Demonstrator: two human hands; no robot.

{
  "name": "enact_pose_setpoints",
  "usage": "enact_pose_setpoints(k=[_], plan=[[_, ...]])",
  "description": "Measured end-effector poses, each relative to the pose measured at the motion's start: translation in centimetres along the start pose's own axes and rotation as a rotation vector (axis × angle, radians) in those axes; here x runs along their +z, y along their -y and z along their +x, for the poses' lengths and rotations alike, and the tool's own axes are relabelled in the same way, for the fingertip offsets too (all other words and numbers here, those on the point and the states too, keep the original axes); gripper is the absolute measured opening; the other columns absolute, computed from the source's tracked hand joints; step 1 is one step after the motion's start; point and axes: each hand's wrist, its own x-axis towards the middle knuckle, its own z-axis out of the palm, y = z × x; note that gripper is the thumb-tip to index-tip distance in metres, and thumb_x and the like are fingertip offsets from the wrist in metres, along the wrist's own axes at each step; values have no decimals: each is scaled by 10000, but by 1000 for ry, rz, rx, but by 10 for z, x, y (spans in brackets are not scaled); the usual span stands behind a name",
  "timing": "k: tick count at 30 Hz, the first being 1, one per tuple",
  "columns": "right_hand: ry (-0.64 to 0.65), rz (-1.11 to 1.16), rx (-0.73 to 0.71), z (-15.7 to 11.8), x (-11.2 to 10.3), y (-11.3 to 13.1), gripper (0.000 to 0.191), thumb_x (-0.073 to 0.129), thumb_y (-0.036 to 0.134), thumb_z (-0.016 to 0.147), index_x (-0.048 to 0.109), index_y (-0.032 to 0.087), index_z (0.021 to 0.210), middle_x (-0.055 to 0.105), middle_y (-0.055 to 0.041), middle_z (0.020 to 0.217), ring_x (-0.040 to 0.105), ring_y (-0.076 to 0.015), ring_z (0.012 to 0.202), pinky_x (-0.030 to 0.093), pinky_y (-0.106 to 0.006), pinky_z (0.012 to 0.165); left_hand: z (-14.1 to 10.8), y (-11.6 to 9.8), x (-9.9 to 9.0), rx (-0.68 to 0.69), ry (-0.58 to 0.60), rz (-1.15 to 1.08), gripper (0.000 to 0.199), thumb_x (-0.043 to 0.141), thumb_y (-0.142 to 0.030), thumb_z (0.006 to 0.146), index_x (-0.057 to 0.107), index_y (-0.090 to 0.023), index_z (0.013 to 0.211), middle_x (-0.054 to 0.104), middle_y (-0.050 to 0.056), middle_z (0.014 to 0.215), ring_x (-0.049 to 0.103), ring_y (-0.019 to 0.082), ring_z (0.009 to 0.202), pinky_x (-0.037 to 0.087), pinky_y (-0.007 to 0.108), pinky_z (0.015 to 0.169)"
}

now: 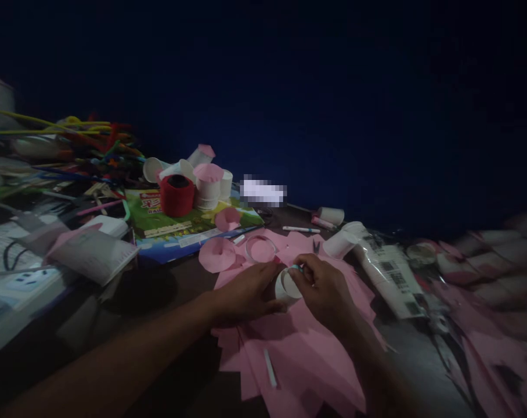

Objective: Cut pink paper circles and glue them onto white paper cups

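My left hand (248, 290) is wrapped round the side of a white paper cup (286, 297), whose open mouth is tilted up toward me. At the cup's rim, the thumb and fingers of my right hand (324, 284) are pinched together. Something small and light blue shows at those fingertips, too small to name. Beneath both hands lies a spread of pink paper sheets (298, 342). On it rest a small white stick (270, 368), a ring-shaped piece (260, 248) and a pink paper disc (217, 254).
Left of centre, a red spool (177, 195) and white cups with pink tops (208, 186) stand on a colourful packet (185, 223). A power strip (24, 296) lies at left, before tangled pipe cleaners (102, 136). Bagged cups (385, 273) and a marker (302, 230) lie right.
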Motion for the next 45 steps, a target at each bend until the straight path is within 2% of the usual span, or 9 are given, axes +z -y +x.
enact_pose_setpoints(k=[6,14,18,23,30,33,37,41,45], plan=[[123,12,48,-3,-12,8,116,483,311,834,537,211,810,503,45,548,464,-121,514,263,-237,511,1,6,3,25,-14,16,452,651,-338,696,475,-188,1084,586,66,1023,549,224,897,411,301,706],[140,0,-25,8,-7,21,83,469,188,822,543,187,861,620,-31,821,535,-161,705,331,-262,622,2,10,5,109,-27,-20,459,617,-317,735,429,-187,1132,573,85,1083,548,232,944,423,329,776],[214,51,-118,6,-7,25,97,443,152,835,531,189,855,612,-28,831,531,-165,754,339,-274,659,4,8,4,130,-9,-28,402,620,-304,729,460,-181,1077,577,83,1058,547,226,932,423,331,800],[364,62,-259,0,-19,22,117,432,129,847,524,198,867,600,-17,833,508,-155,743,334,-286,678,5,10,4,201,-1,-22,343,606,-266,742,482,-190,1052,582,67,1031,540,210,918,410,317,796],[546,17,-376,4,-44,10,107,435,160,875,528,212,869,597,-2,833,502,-142,760,339,-276,691,5,10,6,222,8,21,202,593,-222,734,513,-174,913,600,36,877,534,168,763,382,257,664],[521,-114,-358,8,-47,8,111,442,164,868,542,211,864,597,-12,822,501,-159,763,333,-297,702,5,5,2,207,16,-4,195,586,-197,722,506,-173,898,603,27,851,530,155,722,375,246,627],[408,-204,-337,12,-34,6,117,444,150,856,543,188,904,586,-38,821,501,-176,765,332,-318,720,4,2,0,129,15,-18,258,598,-226,718,505,-177,954,607,39,893,545,172,750,393,258,640],[325,-119,-313,12,-16,12,108,438,150,856,525,178,913,586,-37,833,495,-166,751,333,-295,677,3,7,3,104,-11,-28,355,611,-253,717,482,-183,1040,598,61,986,556,200,831,419,287,704],[385,-6,-309,7,-18,24,109,429,129,851,521,187,841,586,-16,817,498,-148,738,339,-276,657,4,11,5,205,-5,-31,338,609,-226,714,489,-186,1028,589,65,1019,547,207,895,411,306,785]])
